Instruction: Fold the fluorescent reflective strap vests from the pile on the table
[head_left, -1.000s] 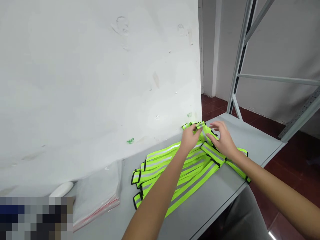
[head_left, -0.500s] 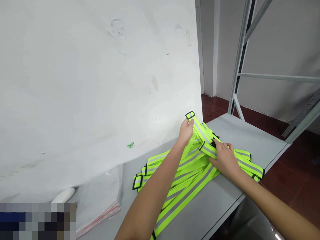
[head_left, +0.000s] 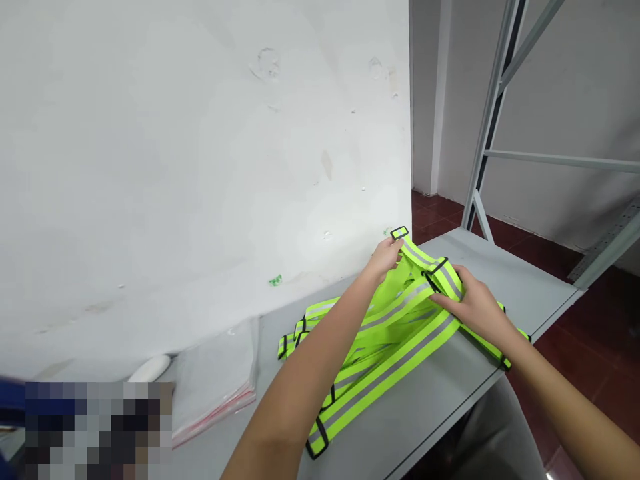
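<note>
Several neon yellow-green reflective straps (head_left: 395, 350), each with a silver-grey stripe and black slide buckles, lie in a heap on a grey shelf board (head_left: 520, 267). My left hand (head_left: 387, 259) pinches one strap just below its buckle (head_left: 399, 233) and holds that end up above the heap. On the right side, my right hand (head_left: 475, 303) is closed around a bundle of straps, thumb toward me and fingers behind. Between the hands, a strap curves over beside another black buckle (head_left: 439, 265). My fingertips behind the bundle are hidden.
Clear plastic zip bags (head_left: 215, 380) with a red edge lie at the left, beside a white rounded object (head_left: 150, 368). A white wall (head_left: 200, 167) rises behind the board. Grey metal rack posts (head_left: 487, 127) stand at the right over a red tiled floor (head_left: 570, 340).
My right hand has gone from lying on the pile to gripping a bundle and lifting it slightly. My left hand still holds the strap end. The view has shifted a little left.
</note>
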Motion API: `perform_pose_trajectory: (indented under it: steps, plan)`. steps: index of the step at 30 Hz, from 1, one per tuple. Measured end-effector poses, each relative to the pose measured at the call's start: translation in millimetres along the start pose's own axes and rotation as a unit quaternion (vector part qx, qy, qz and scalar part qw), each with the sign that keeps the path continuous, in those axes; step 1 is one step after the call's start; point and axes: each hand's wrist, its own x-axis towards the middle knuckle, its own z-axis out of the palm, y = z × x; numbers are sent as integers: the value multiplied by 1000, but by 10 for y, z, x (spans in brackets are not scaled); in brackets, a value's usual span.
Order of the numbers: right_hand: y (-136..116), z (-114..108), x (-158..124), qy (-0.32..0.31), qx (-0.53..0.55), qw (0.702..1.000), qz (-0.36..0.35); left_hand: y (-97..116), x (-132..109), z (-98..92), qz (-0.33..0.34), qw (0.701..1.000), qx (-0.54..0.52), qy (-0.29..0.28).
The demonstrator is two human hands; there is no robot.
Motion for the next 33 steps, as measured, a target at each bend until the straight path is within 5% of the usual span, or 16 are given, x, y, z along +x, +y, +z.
perform_pose_trajectory:
  steps: [6,10,16,22,27,33]
  plan:
    - [193,202,20,-30,1,1000,-7,-181,-201,118,12,987,159,-21]
    - [308,156,-157,30,3,1000,-7,-267,-281,120,7,959,269,-89]
    - [471,40,-515,167,168,971,13,-227,-77,201,-11,916,390,-88]
    - [526,4,-798,170,232,958,15,-210,151,340,-18,892,445,-74]
    - [686,-54,-982,113,156,981,6,-270,302,346,-26,905,424,-29]
    - [783,-133,-1092,88,89,991,54,-337,455,295,-47,959,279,34]
